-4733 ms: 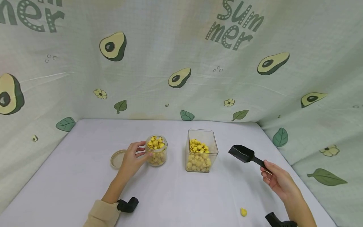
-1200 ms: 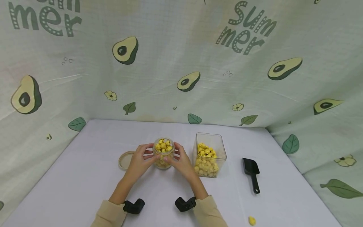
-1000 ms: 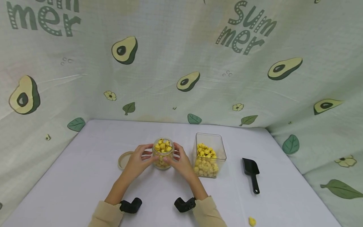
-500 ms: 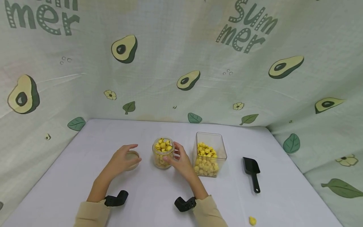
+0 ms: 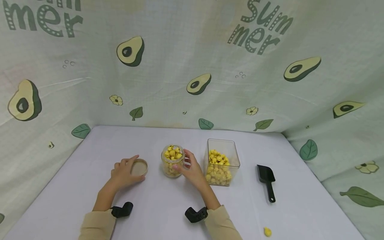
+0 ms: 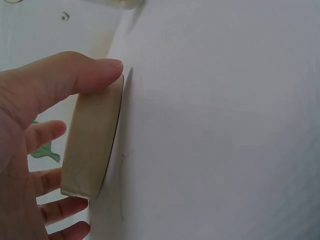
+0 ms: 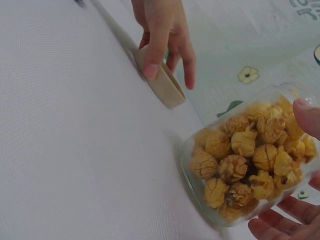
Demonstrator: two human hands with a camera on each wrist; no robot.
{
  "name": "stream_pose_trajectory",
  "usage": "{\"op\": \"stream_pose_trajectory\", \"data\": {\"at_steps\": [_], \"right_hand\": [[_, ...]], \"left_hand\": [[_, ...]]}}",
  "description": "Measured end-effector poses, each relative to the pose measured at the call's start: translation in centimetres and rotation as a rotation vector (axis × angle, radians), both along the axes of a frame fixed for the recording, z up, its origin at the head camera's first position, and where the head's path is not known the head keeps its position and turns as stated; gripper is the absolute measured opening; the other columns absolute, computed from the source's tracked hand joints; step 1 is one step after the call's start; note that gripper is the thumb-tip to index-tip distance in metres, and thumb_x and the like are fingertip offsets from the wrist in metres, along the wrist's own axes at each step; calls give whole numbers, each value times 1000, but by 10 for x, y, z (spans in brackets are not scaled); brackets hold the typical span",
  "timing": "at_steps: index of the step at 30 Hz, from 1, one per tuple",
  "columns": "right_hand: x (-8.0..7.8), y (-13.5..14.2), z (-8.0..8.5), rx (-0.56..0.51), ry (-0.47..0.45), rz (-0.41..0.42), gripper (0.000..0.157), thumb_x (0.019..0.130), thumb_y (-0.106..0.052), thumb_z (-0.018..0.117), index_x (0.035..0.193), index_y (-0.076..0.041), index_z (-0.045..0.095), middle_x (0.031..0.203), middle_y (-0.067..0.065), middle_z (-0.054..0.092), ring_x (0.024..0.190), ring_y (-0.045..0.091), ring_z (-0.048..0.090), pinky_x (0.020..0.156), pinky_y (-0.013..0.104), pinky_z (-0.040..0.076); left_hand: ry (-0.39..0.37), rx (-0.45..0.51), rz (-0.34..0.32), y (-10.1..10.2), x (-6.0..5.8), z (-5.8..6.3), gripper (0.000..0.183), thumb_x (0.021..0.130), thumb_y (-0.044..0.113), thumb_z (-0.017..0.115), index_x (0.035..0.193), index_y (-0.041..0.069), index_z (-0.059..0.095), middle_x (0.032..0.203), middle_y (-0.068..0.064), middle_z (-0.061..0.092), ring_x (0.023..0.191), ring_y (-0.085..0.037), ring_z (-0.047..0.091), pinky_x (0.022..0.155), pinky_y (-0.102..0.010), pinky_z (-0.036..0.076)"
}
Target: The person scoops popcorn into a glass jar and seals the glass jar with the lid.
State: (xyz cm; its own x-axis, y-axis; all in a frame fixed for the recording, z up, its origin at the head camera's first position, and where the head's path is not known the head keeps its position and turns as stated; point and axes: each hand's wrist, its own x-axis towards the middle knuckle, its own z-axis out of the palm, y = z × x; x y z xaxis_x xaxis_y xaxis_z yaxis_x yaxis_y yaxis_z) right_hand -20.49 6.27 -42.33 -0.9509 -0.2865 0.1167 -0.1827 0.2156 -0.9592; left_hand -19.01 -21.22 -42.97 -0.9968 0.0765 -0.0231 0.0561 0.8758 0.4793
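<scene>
A clear glass jar [image 5: 173,169] filled with yellow popcorn stands on the table, its mouth uncovered. My right hand [image 5: 195,171] grips its right side; in the right wrist view popcorn shows through the jar's wall [image 7: 250,160]. Left of the jar is a round beige lid [image 5: 139,168], its inside facing up. My left hand [image 5: 122,174] spans the lid, thumb at the near edge and index finger at the far edge. In the left wrist view the thumb presses on the lid's side [image 6: 95,140], with the other fingers behind it.
A clear square container [image 5: 220,170] partly full of popcorn stands close to the right of my right hand. Farther right lies a black scoop [image 5: 266,178], and one stray popcorn piece [image 5: 267,232] sits near the front edge. A printed cloth hangs behind the table.
The right hand has put the scoop down on the table and moved to the jar. My left hand has let go of the jar, moved left and taken hold of the lid.
</scene>
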Motion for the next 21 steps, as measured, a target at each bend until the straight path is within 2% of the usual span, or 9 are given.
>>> {"op": "stream_pose_trajectory", "data": {"at_steps": [10,15,21], "right_hand": [[0,-1,1,-3,-1,0,80,83,-38,68,144,-8,26,136,15,41,124,30,41,104,46,40],[0,-1,0,-3,-10,-2,80,83,-38,68,145,-10,26,136,14,41,124,29,41,104,45,39],[0,-1,0,-5,-15,-6,80,82,-37,69,145,-10,26,136,14,41,124,28,41,104,45,39]], "left_hand": [[7,19,-10,0,0,0,82,76,43,71,143,16,32,129,-30,39,110,-50,35,81,-62,35],[17,81,-2,1,-2,3,80,78,43,69,143,17,32,128,-33,37,113,-50,32,82,-66,35],[86,163,11,5,-4,11,78,80,39,68,144,16,31,126,-34,37,115,-52,30,81,-65,38]]}}
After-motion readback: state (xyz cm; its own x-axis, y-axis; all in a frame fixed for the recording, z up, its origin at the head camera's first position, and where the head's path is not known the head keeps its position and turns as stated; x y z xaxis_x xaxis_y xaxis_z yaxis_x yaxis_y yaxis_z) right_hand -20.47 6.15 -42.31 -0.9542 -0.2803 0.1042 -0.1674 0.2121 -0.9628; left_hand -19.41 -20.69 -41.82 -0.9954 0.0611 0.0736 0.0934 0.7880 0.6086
